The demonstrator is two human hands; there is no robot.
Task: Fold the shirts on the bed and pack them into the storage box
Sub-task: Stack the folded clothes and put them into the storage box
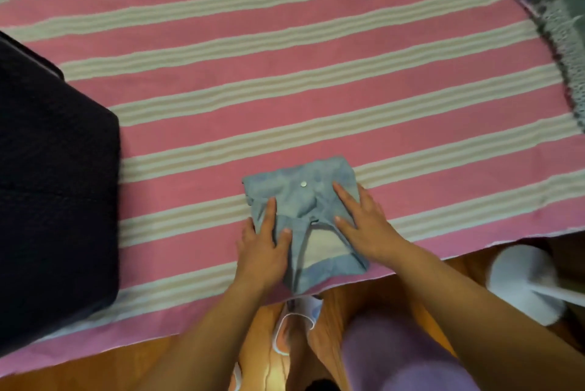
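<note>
Near the bed's close edge, the folded blue shirt (304,219) lay on the pink-and-cream striped cover (285,80) — a small bundle with a button showing on top. My left hand (264,248) pressed flat on its left side, fingers straight, thumb on the cloth. My right hand (364,222) lay flat on the right side, fingers spread — neither hand gripping anything. Far left, a dark storage box (53,188) sat on the cover, well apart from the shirt. A pale slipper (525,283) lay on the floor, right.
</note>
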